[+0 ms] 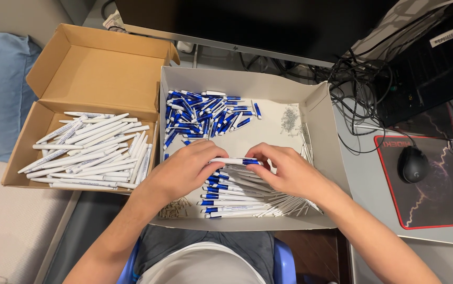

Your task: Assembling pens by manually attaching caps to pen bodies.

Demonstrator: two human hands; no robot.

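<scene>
A white pen with a blue end [235, 161] was gripped level between the left hand [184, 169] and right hand [287, 171], above the pen heap [237, 197] in the grey tray [321, 105], apparently for joining its parts.

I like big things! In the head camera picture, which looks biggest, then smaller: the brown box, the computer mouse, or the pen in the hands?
1. Brown box
2. Computer mouse
3. Pen, held between left hand and right hand; longer than the mouse but much thinner.
</scene>
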